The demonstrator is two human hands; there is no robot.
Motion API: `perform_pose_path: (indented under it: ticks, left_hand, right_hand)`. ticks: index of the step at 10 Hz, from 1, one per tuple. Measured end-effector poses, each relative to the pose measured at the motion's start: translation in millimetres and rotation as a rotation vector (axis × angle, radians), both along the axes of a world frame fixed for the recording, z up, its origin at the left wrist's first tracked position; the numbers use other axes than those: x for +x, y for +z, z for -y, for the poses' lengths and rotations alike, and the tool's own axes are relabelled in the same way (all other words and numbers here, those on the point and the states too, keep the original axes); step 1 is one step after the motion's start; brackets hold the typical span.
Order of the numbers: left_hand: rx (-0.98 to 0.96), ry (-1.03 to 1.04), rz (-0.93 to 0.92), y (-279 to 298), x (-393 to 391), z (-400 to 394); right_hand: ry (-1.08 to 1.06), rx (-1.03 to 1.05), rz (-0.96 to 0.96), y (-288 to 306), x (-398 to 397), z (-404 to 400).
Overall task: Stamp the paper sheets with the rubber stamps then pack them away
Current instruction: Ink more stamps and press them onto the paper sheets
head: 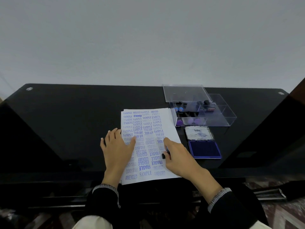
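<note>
On the black tabletop (pixel 66 123), against a pale wall, the left hand (pixel 116 148) is lying flat with its fingers (pixel 113 132) straight and spread apart, pressing on the left edge of the sheets (pixel 148 123). These sheets are sitting in a slightly fanned stack near the middle of the tabletop, reaching its near edge, and the top one is carrying rows of blue prints reading SAMPLE, AMENDED, FRAGILE, AIR MAIL, EXPRESS and FAX OUT, some upside down. Further right, the right hand (pixel 179 158) is resting on the right half of the top sheet, forefinger stretched forward, the other fingers curling round a small dark stamp (pixel 164 155) whose end is poking out toward the left. Beyond the sheets' far right corner, a clear box (pixel 219 113) is standing with its lid (pixel 186 93) propped open, holding more stamps (pixel 179 109) with blue and purple parts. Just in front of the box, right of the sheets, an ink pad (pixel 204 149) is lying open, its blue surface facing up and its tin lid (pixel 198 133) folded back.
</note>
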State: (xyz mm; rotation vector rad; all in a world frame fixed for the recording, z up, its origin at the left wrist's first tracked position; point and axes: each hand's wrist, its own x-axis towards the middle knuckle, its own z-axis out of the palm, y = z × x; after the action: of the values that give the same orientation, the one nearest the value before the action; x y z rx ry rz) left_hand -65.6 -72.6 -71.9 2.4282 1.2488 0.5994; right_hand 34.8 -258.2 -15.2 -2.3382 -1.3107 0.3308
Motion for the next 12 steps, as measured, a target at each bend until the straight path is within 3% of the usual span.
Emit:
perform_pose_path:
  ticks: [9, 12]
  left_hand:
    - [-0.010, -0.004, 0.004, 0.3, -0.3, -0.3]
    - [-0.004, -0.006, 0.004, -1.6, 0.2, -1.8]
  right_hand:
    - [-0.015, 0.044, -0.080, -1.3, 4.4, -1.6]
    - [-0.015, 0.012, -0.009, -0.2, 0.6, -2.1]
